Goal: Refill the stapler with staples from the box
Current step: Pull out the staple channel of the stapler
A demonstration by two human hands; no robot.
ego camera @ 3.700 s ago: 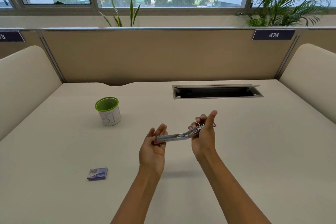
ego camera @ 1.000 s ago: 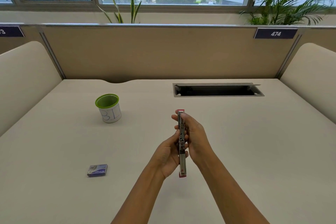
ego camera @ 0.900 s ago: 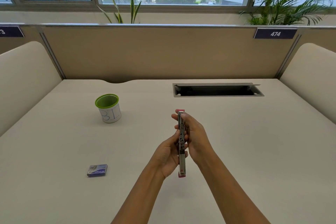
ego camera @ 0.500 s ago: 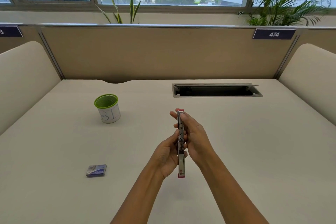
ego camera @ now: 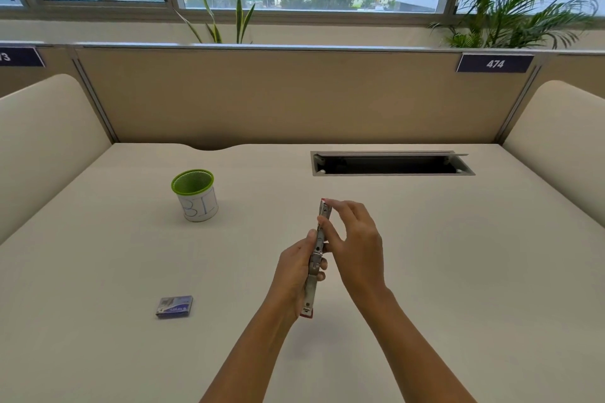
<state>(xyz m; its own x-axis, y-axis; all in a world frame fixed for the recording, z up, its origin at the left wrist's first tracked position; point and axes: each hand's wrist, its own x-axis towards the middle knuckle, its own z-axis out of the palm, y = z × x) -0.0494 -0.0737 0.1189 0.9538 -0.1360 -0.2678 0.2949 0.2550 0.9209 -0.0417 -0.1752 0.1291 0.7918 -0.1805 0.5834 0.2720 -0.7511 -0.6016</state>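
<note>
My left hand (ego camera: 294, 267) grips the opened stapler (ego camera: 316, 257); right fingers (ego camera: 340, 206) pinch its far end (twelve o'clock). Loose grip could drop it.

An office, likely open-plan: a desk (ego camera: 425, 271) behind a numbered partition (ego camera: 294, 95) with a cable hatch (ego camera: 393, 164).

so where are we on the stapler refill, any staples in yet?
Done: the stapler is off the desk and swung open into one long strip. In hand: the left hand holds its middle and the right hand works the far half. Whether staples are loaded can't be told. Left: the staple box lies on the desk to the left, untouched and apparently shut, so fetching, loading and closing remain.
</note>
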